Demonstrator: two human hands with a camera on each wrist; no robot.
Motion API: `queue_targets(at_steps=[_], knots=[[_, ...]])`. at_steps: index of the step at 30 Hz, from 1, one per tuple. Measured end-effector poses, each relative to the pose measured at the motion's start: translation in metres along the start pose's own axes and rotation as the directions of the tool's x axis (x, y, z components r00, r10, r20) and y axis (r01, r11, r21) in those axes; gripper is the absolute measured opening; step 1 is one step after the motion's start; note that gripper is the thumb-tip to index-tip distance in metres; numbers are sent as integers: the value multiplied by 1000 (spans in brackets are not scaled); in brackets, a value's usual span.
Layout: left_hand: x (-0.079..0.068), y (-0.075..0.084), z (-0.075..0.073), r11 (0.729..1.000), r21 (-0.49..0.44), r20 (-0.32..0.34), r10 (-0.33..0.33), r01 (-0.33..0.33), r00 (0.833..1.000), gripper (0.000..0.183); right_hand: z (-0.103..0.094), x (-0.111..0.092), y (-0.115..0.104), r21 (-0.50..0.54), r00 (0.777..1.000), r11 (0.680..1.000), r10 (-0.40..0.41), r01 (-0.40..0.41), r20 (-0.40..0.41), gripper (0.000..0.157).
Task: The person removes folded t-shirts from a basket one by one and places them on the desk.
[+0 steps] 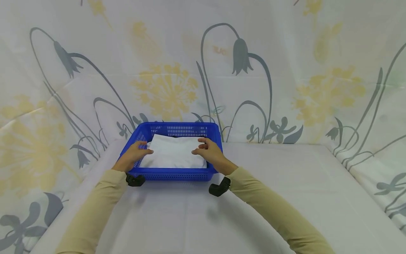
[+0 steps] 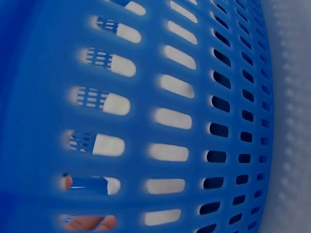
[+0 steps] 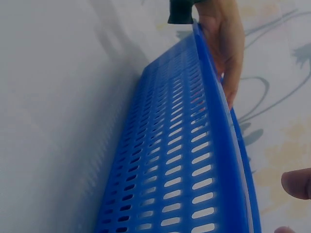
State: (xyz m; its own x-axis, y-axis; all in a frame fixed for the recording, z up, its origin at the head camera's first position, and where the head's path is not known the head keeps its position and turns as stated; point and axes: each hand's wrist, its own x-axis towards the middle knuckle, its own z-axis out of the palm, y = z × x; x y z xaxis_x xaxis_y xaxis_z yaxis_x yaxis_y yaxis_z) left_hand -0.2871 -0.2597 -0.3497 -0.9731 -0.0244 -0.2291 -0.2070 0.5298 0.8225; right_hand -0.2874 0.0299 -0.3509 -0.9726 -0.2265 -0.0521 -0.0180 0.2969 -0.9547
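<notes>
A blue plastic basket [image 1: 177,174] with slotted walls holds a folded white cloth [image 1: 176,153]. My left hand [image 1: 134,155] reaches over the basket's left side, thumb toward the cloth and fingers apart. Over the right side, my right hand [image 1: 210,153] faces it with thumb and fingers spread. Neither hand appears to grip anything. In the left wrist view the basket wall [image 2: 141,121] fills most of the picture, and bits of fingers [image 2: 87,223] show through its slots. The right wrist view shows my left hand [image 3: 226,53] beyond the rim and fingertips [image 3: 297,183] of my right hand.
The basket stands on a white-covered table [image 1: 285,183], near its back edge. Behind it hangs a pale curtain [image 1: 177,42] printed with grey and yellow flowers. A dark wrist camera [image 1: 219,187] sits below each hand. Something dark shows beneath the cloth.
</notes>
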Motion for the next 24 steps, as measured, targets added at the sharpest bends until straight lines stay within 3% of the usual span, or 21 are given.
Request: queue_targets(at_steps=[7,13,24], knots=[[2,-1,1,999,-25,11,-38,38,999,73,4,8,4,9,999,1000,29,-29,-35,64],[7,-2,1,995,-53,37,-77,79,996,73,7,14,7,-65,996,995,70,-74,-61,68],[11,-4,0,981,-141,127,-114,131,985,77,12,21,10,-102,989,984,146,-144,8,80]])
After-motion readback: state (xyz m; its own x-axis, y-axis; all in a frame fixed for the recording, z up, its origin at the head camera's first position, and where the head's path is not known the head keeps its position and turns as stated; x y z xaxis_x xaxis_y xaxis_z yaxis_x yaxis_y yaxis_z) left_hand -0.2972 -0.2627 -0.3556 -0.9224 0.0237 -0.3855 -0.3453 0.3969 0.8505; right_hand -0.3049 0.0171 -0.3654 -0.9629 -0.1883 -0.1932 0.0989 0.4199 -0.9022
